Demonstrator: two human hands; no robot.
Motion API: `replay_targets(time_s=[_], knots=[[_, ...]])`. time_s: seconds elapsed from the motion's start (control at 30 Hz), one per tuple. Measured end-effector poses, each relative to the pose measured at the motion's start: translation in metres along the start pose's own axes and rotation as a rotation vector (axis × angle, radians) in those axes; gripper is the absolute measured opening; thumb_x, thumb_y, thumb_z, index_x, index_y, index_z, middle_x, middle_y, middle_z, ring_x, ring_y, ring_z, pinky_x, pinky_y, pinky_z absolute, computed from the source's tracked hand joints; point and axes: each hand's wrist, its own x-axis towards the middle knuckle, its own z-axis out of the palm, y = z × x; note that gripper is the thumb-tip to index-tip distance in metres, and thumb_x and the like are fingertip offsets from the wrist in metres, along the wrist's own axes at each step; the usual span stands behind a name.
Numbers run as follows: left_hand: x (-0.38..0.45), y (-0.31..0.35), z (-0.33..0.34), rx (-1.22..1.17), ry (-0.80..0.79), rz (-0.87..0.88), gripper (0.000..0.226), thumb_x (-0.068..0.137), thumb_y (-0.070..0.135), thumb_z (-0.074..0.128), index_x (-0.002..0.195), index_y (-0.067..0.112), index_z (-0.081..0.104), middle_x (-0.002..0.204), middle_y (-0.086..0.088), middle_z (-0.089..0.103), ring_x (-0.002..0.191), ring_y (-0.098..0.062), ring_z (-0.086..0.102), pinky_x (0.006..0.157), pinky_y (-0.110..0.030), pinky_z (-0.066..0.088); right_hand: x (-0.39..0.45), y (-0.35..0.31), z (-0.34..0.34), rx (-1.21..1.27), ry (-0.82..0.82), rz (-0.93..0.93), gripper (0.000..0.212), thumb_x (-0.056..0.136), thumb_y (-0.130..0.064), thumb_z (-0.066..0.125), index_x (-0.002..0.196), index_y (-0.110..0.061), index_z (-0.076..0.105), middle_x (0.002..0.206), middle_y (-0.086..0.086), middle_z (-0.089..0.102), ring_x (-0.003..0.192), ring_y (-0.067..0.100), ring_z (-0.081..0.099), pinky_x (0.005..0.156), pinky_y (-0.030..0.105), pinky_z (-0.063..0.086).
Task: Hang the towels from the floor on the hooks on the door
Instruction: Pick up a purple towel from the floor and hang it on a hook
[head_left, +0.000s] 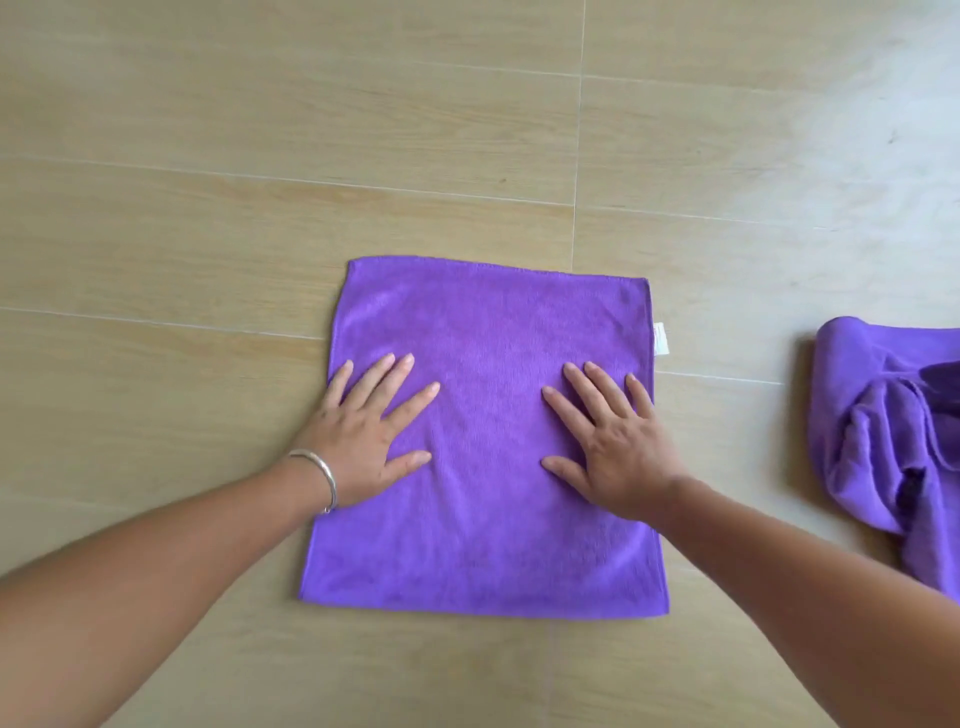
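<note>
Head view: towel (488, 431) spread flat on floor (208, 234), left hand (363, 441) and right hand (618, 447) pressed flat on it, fingers splayed. Probably soft, light, limp; best pinched at a corner.

My arms are bare, no sleeves showing up to the frame edge. Thin plain silver metal bangle (321, 475) round my left wrist, smooth, no charms or stones. My left hand (363, 441) and right hand (618, 447): no rings, no gloves, nails short & unpainted.
</note>
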Motion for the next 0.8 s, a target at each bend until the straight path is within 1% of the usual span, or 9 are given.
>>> replay_targets(time_s=[0.1,0.2,0.27,0.37,0.43,0.53,0.63,0.7,0.8], knots=[[0.048,-0.025,-0.015,0.042,0.003,-0.037,0.075,0.082,0.074,0.005,0.147,0.04,-0.012,0.161,-0.004,-0.002,0.148,-0.022,-0.004,0.117,-0.051,0.001,0.044,0.022,-0.021,-0.059,0.011,0.051,0.082,0.084,-0.073,0.011,0.154,-0.031,0.01,0.163,0.003,0.005,0.149,0.025,0.004,0.118,0.051,0.009],[0.073,-0.03,-0.024,0.063,-0.019,-0.097,0.075,0.083,0.071,0.008,0.15,0.039,-0.007,0.161,-0.005,-0.003,0.147,-0.021,-0.005,0.116,-0.05,-0.002,0.069,0.03,-0.034,-0.099,0.003,0.087,0.077,0.088,-0.069,0.021,0.153,-0.031,0.006,0.162,0.003,0.001,0.149,0.025,0.0,0.119,0.049,0.004],[0.064,-0.019,-0.023,0.003,0.026,-0.114,0.07,0.088,0.063,0.015,0.152,0.036,0.006,0.161,-0.006,0.003,0.147,-0.022,0.0,0.117,-0.049,0.001,0.062,0.025,-0.031,-0.069,0.032,0.061,0.072,0.091,-0.062,0.027,0.153,-0.029,0.011,0.162,0.006,0.005,0.149,0.025,0.003,0.12,0.048,0.006],[0.021,0.007,-0.013,-0.093,0.094,-0.045,0.069,0.087,0.06,0.027,0.15,0.031,0.025,0.159,-0.009,0.018,0.146,-0.025,0.015,0.117,-0.05,0.011,0.017,0.01,-0.015,-0.022,0.068,-0.044,0.071,0.091,-0.059,0.037,0.152,-0.025,0.025,0.161,0.008,0.016,0.148,0.026,0.014,0.119,0.047,0.015],[-0.012,0.021,-0.002,-0.11,0.103,0.017,0.071,0.086,0.062,0.033,0.149,0.029,0.03,0.158,-0.01,0.021,0.145,-0.026,0.019,0.116,-0.051,0.016,-0.013,0.007,-0.004,-0.023,0.056,-0.112,0.071,0.09,-0.061,0.042,0.15,-0.024,0.033,0.159,0.009,0.023,0.146,0.028,0.022,0.116,0.05,0.022],[-0.049,0.029,0.01,-0.088,0.08,0.118,0.074,0.085,0.065,0.039,0.148,0.026,0.035,0.157,-0.01,0.022,0.145,-0.026,0.022,0.114,-0.051,0.02,-0.044,0.014,0.009,-0.094,0.014,-0.227,0.072,0.088,-0.065,0.041,0.147,-0.023,0.04,0.156,0.011,0.03,0.143,0.03,0.03,0.113,0.054,0.029],[-0.07,0.022,0.014,-0.099,0.08,0.198,0.069,0.086,0.06,0.045,0.145,0.025,0.04,0.156,-0.009,0.027,0.143,-0.025,0.027,0.113,-0.049,0.023,-0.06,0.022,0.013,-0.158,-0.023,-0.298,0.076,0.086,-0.069,0.042,0.145,-0.022,0.043,0.154,0.012,0.034,0.14,0.033,0.035,0.109,0.057,0.034],[-0.074,0.01,0.013,-0.122,0.118,0.205,0.059,0.089,0.053,0.045,0.14,0.023,0.049,0.152,-0.007,0.036,0.139,-0.023,0.035,0.111,-0.047,0.028,-0.062,0.025,0.012,-0.201,-0.021,-0.309,0.07,0.087,-0.064,0.04,0.143,-0.023,0.047,0.15,0.012,0.04,0.136,0.034,0.042,0.104,0.057,0.039],[-0.076,-0.007,0.005,-0.114,0.146,0.204,0.049,0.097,0.044,0.034,0.131,0.02,0.059,0.143,-0.005,0.048,0.131,-0.023,0.047,0.107,-0.044,0.033,-0.06,0.024,0.006,-0.243,-0.025,-0.303,0.058,0.09,-0.053,0.038,0.138,-0.025,0.053,0.145,0.01,0.048,0.129,0.033,0.05,0.097,0.056,0.046]])
